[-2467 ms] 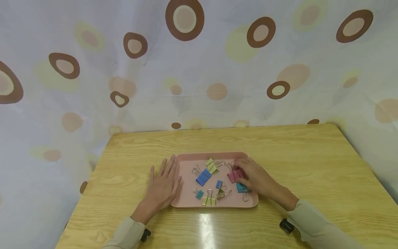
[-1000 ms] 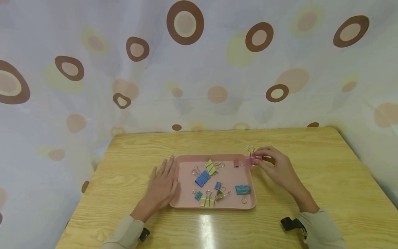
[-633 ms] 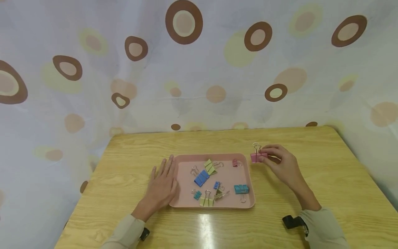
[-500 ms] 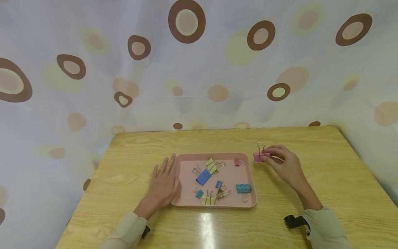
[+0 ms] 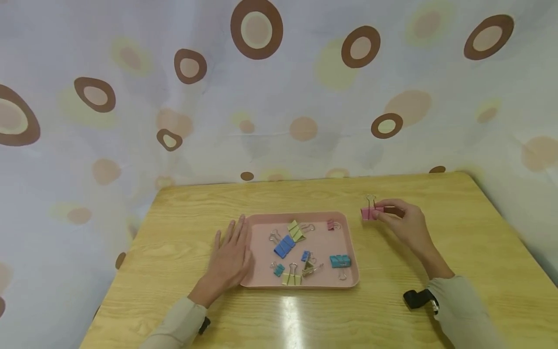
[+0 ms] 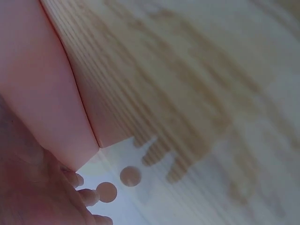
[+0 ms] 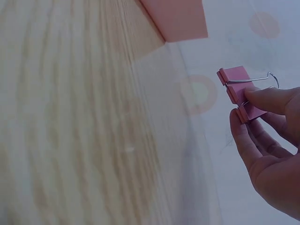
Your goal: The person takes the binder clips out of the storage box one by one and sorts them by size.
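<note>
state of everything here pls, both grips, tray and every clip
tray, flat on table
right grip, pinching large pink clip
left grip, straight-fingered at tray's left edge
large pink clip, held beyond tray's right edge
small pink clip, in tray
blue clips, in tray
teal clips, in tray
yellow clips, in tray

I've got the tray (image 5: 301,288) on the table (image 5: 192,203), slightly L of ctr, w/ cloth (image 5: 279,150) behind. L hand (image 5: 227,259) is right up vs. tray's L edge. R hand (image 5: 407,225) is R of tray, pinching the held clip (image 5: 367,214) just R of the far-R corner. In tray: far-R clip (image 5: 330,225); near-R clip (image 5: 340,261); far-ctr clip (image 5: 296,231) w/ mid-L clip (image 5: 285,246) just beside, nearer. Near side, L to R: near-L clip (image 5: 279,270), near-ctr clip (image 5: 291,279), pair of clips (image 5: 308,268).
</note>
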Demonstrator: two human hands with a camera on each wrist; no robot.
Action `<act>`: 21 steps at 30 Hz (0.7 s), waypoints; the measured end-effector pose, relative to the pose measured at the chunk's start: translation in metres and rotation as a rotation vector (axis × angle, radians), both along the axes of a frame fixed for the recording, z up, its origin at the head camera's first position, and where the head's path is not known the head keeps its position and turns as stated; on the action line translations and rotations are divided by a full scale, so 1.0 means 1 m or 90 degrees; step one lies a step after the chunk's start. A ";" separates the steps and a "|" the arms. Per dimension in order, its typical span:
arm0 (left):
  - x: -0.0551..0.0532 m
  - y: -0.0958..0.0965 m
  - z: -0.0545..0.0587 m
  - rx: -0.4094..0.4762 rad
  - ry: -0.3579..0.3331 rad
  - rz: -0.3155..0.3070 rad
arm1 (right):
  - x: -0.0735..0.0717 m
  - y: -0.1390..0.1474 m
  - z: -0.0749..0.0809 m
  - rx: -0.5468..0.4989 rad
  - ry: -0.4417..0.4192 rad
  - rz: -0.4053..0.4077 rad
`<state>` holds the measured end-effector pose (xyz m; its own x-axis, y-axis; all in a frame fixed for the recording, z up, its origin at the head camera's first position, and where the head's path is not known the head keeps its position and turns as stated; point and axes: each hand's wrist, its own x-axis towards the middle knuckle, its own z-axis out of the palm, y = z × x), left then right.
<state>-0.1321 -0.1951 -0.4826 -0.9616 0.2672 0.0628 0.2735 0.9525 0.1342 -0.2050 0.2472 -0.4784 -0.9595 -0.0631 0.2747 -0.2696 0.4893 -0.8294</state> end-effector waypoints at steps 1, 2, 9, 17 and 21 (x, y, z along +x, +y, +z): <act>0.000 0.000 0.000 -0.002 -0.001 0.001 | -0.002 0.001 0.001 0.002 -0.004 0.000; 0.000 0.000 0.000 0.000 -0.002 0.002 | -0.004 0.001 0.001 0.003 -0.009 0.002; -0.001 0.000 -0.001 0.003 0.003 0.006 | -0.019 0.005 -0.001 0.001 -0.050 0.017; -0.001 -0.001 -0.001 -0.004 0.016 0.000 | -0.030 0.003 -0.007 0.033 -0.075 -0.011; 0.000 -0.001 -0.002 -0.007 0.014 -0.001 | -0.033 0.003 -0.009 0.053 -0.092 -0.015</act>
